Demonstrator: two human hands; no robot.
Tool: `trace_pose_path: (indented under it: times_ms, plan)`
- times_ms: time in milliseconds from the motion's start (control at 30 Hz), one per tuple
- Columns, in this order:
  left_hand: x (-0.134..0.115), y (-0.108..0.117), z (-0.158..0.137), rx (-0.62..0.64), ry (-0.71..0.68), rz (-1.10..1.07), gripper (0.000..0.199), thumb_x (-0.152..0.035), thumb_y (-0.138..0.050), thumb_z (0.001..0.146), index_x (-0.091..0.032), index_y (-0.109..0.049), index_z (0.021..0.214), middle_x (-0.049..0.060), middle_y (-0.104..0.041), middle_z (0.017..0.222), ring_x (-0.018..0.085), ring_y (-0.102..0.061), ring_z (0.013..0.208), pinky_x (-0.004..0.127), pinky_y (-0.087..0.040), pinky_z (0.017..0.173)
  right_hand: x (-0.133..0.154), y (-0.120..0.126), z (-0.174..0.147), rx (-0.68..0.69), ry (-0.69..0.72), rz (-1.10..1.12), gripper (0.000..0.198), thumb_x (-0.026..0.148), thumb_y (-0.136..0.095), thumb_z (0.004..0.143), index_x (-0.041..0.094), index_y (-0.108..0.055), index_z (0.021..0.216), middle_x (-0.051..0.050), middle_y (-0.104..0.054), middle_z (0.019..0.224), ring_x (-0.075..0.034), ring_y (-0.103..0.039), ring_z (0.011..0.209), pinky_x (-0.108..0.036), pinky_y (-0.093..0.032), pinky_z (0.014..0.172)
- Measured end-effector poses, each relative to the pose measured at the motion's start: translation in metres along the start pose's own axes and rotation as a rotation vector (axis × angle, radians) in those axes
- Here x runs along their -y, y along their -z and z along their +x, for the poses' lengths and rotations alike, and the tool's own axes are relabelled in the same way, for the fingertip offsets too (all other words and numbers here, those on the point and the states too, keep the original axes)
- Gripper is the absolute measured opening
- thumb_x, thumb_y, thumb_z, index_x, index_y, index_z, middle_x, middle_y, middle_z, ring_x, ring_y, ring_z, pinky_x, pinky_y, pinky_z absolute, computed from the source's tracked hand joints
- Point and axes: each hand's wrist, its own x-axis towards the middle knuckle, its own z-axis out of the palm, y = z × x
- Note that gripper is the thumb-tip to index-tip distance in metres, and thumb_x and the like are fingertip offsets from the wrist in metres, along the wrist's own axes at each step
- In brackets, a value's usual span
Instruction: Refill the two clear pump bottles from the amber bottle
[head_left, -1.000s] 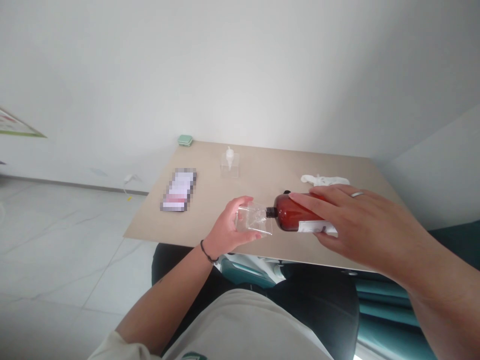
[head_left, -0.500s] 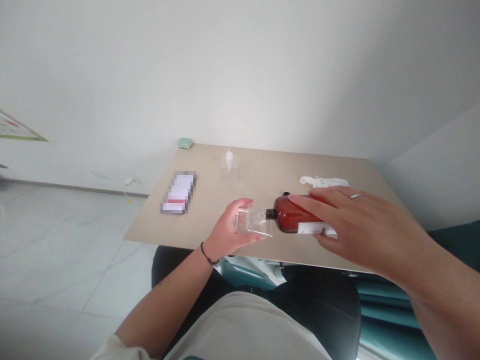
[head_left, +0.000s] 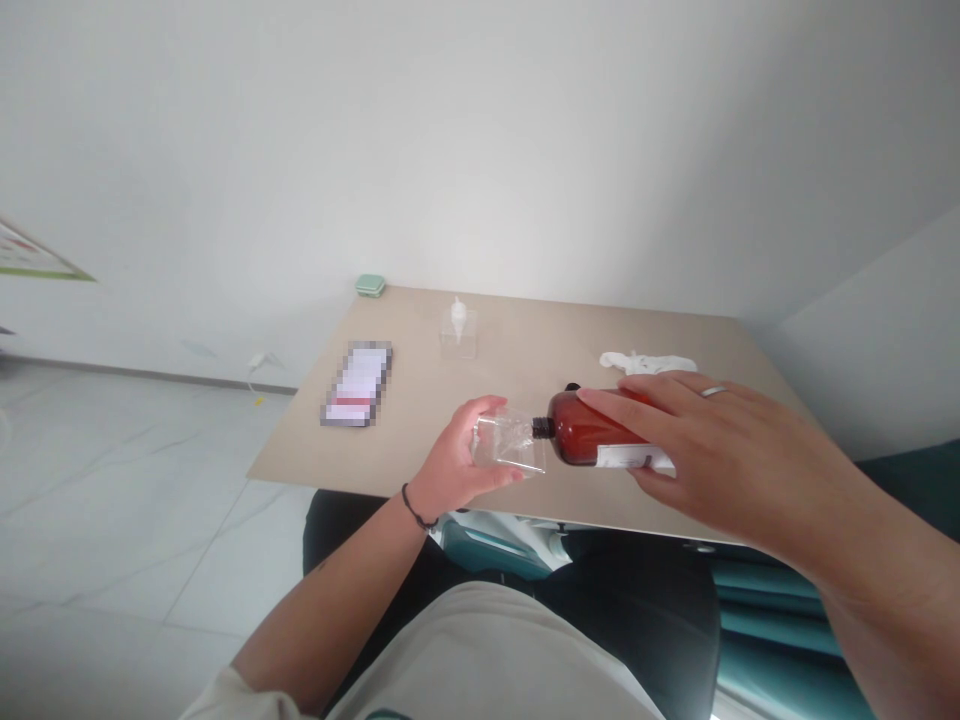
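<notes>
My left hand (head_left: 457,460) is closed around a clear square container (head_left: 517,455), tilted with its opening toward the right. In my right hand (head_left: 705,450) lies a reddish-brown bottle (head_left: 574,428) with a white label, held on its side. The bottle's dark threaded neck (head_left: 543,428) is uncapped and points left, right at the container's opening. Whether any liquid is running out, I cannot tell. A small black cap-like thing (head_left: 572,387) shows just behind the bottle, mostly hidden by it.
On the beige table (head_left: 540,350) a blurred-out phone (head_left: 358,384) lies at the left. A clear box (head_left: 466,345) with a white nozzle-like tip (head_left: 458,315) stands farther back. There is a small green case (head_left: 370,286) at the far left corner and crumpled white tissue (head_left: 649,363) behind my right hand.
</notes>
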Motion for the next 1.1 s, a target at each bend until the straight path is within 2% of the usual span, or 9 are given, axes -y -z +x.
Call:
trace_pose_path:
  times_ms: [1100]
  plan:
    - [0.0046,0.0017,-0.0023,-0.006,-0.017,0.001,0.086,-0.038,-0.094,0.068,-0.027,-0.054,0.143,0.013,-0.056,0.145,0.037,-0.055,0.134,0.058,-0.046,0.115,0.0017,0.0030,0.0019,0.005,-0.003,0.027,0.062,0.025,-0.060,0.084,0.035,-0.057,0.145,-0.008,-0.075,0.124,-0.030,-0.071,0.094,-0.038,-0.048,0.071]
